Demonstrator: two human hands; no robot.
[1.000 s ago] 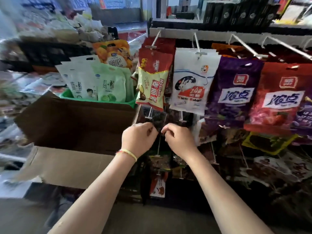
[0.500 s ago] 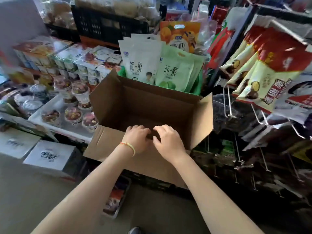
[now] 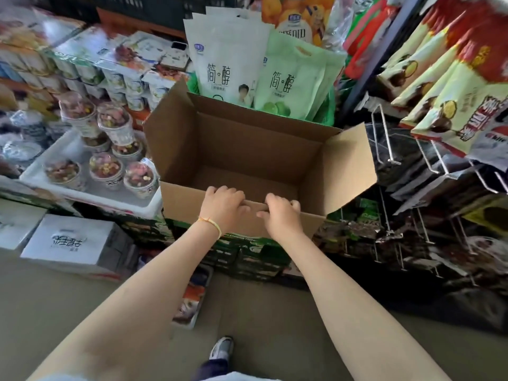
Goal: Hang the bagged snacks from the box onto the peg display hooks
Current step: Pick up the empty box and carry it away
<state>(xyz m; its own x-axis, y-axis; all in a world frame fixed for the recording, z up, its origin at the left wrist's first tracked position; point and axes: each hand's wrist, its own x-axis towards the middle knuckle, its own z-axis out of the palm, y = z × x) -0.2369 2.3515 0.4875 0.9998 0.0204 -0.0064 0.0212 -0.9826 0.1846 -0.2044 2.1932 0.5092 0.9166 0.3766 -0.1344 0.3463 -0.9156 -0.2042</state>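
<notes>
An open brown cardboard box (image 3: 247, 144) stands in front of me with its flaps up, and I see only bare cardboard inside it. My left hand (image 3: 224, 206) and my right hand (image 3: 281, 214) both grip the box's near wall, fingers curled over its top edge. To the right, metal peg hooks (image 3: 390, 144) stick out of a display rack. Yellow and red snack bags (image 3: 450, 86) hang on the upper pegs. Dark bagged snacks (image 3: 412, 160) hang lower down.
White and green standing pouches (image 3: 264, 75) sit in a green bin behind the box. Cups of yoghurt with toppings (image 3: 105, 163) fill a white tray at the left. White cartons (image 3: 77, 243) stand on the floor at lower left. My shoe (image 3: 221, 349) shows on the floor below.
My hands left the lower pegs of the rack, where they held a dark bag, and swung left to the box. They now grip its near wall, and the view has turned left.
</notes>
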